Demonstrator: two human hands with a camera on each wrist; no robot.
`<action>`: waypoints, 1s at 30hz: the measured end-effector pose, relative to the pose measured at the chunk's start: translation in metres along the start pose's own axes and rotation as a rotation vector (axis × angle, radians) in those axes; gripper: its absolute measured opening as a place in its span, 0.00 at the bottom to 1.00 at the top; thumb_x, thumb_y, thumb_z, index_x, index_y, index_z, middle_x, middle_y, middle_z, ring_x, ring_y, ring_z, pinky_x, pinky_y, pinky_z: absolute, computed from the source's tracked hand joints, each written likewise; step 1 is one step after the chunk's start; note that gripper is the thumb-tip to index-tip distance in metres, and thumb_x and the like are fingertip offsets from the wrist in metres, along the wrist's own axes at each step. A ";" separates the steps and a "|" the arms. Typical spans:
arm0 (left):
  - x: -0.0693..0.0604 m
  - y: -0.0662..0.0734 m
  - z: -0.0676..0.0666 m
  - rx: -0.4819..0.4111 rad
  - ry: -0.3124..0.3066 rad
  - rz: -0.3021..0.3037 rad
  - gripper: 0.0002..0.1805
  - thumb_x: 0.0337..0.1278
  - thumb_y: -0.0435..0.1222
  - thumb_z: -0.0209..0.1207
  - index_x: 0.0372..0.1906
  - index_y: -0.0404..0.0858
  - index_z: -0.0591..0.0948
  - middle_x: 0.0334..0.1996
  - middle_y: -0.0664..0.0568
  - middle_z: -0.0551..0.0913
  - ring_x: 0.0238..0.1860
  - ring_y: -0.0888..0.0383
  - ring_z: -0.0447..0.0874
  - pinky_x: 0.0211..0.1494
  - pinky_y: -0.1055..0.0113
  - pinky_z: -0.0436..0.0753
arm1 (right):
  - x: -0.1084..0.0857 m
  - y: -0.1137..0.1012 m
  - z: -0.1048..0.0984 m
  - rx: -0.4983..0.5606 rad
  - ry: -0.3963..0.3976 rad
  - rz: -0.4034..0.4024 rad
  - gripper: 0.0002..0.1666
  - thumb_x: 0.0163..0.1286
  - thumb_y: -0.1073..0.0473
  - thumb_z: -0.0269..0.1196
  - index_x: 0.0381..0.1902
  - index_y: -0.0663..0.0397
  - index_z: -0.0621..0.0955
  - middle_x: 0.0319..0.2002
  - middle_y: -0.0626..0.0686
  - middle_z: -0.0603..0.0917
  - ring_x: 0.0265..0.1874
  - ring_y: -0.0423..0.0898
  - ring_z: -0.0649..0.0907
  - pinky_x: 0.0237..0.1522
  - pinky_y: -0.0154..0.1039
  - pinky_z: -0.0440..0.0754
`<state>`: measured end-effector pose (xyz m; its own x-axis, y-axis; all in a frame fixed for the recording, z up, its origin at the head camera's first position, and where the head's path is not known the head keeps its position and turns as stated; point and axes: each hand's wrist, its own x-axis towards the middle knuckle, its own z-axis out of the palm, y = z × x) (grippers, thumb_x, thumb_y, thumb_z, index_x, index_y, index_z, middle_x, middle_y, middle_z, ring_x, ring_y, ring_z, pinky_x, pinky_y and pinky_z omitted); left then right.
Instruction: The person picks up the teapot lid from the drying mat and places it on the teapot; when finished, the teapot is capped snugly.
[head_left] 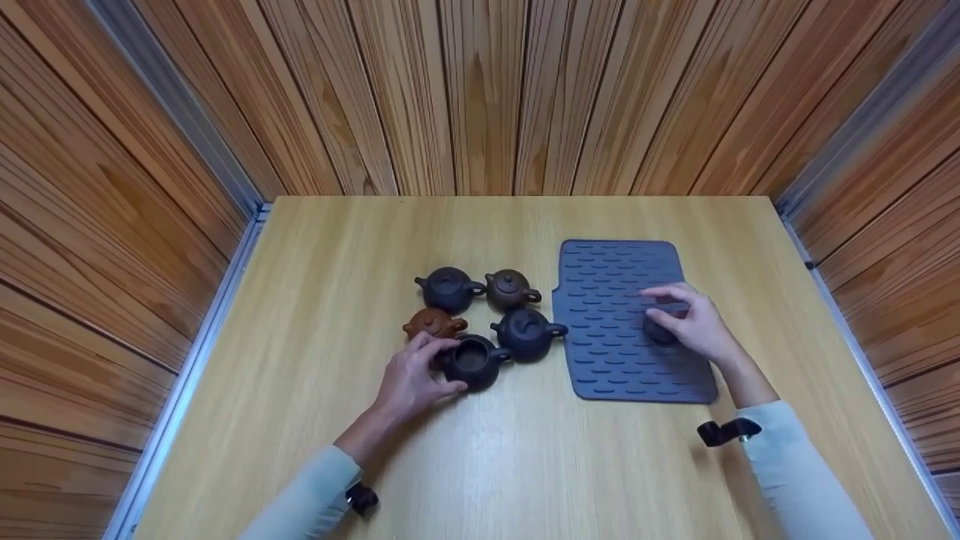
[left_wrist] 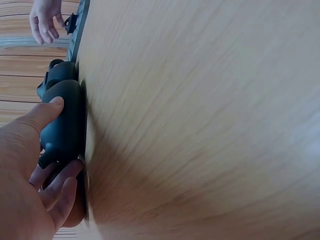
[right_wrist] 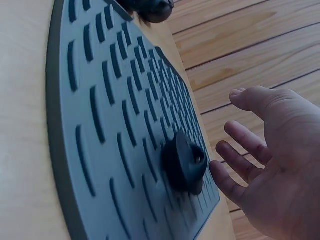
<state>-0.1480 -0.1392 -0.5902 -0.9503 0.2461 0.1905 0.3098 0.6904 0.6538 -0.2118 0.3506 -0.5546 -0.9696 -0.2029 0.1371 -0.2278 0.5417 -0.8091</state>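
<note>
A dark teapot without its lid (head_left: 472, 360) stands upright on the wooden table, its round opening facing up. My left hand (head_left: 412, 379) grips it at the spout side, thumb on the body and fingers around the other side, as the left wrist view shows. On the grey ridged mat (head_left: 615, 375) lies a dark teapot lid (right_wrist: 182, 162). Just above the lid hovers my right hand (right_wrist: 280, 155), fingers spread and apart from it, holding nothing. A reddish-brown teapot (head_left: 433, 322) sits right beside my left fingers.
Behind the held pot stand a black teapot (head_left: 525, 335), another dark teapot (head_left: 448, 290) and a small brown teapot (head_left: 508, 289), all lidded and close together. Wooden plank walls (head_left: 487, 97) enclose the table (head_left: 337, 247) at the back and sides.
</note>
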 end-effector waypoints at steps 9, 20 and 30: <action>0.002 0.001 0.001 0.014 0.027 0.016 0.35 0.43 0.40 0.90 0.62 0.46 0.91 0.48 0.52 0.84 0.44 0.54 0.84 0.49 0.61 0.84 | -0.009 0.012 -0.007 -0.015 -0.024 0.068 0.21 0.82 0.63 0.69 0.69 0.61 0.87 0.68 0.64 0.83 0.62 0.24 0.76 0.61 0.22 0.78; 0.002 0.000 0.002 0.001 0.027 0.007 0.35 0.45 0.40 0.90 0.63 0.46 0.91 0.48 0.51 0.84 0.46 0.53 0.85 0.51 0.60 0.84 | -0.017 0.029 -0.006 0.027 -0.025 0.106 0.21 0.78 0.66 0.73 0.66 0.64 0.88 0.66 0.62 0.81 0.59 0.26 0.77 0.59 0.19 0.78; -0.001 -0.001 0.002 -0.007 0.016 -0.003 0.35 0.45 0.40 0.90 0.63 0.46 0.90 0.49 0.52 0.84 0.48 0.51 0.87 0.52 0.57 0.85 | -0.022 0.040 -0.011 0.066 -0.022 0.147 0.19 0.76 0.70 0.72 0.62 0.71 0.87 0.58 0.51 0.81 0.52 0.31 0.80 0.50 0.22 0.82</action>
<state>-0.1472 -0.1385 -0.5927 -0.9515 0.2333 0.2004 0.3072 0.6865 0.6591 -0.2008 0.3859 -0.5835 -0.9897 -0.1433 0.0030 -0.0769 0.5125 -0.8552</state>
